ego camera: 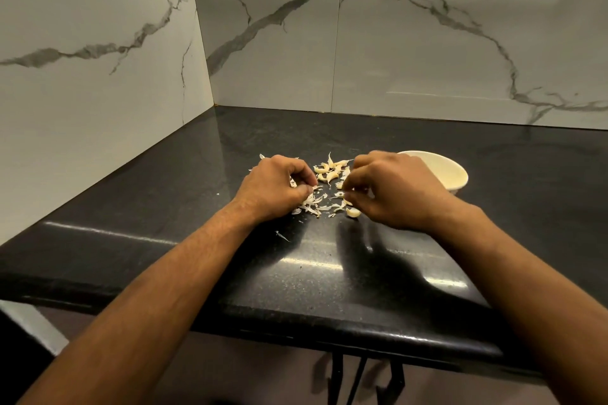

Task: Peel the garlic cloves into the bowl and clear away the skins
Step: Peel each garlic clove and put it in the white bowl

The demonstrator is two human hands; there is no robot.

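Both hands work at mid-frame on the black counter [329,273]. The left hand [273,187] curls its fingers into the papery skins [312,204], apparently pinching some. The right hand [394,194] is curled too, fingertips seemingly nipping something small; I cannot tell what. A loose clove [353,212] lies just below those fingertips, nearer the right hand. The bowl [441,171] sits right of the right hand, the clove pile [329,171] between the hands.

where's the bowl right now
In the head view the cream bowl sits on the black counter to the right, just behind the right hand, which partly hides its near left rim; the garlic cloves lie to its left.
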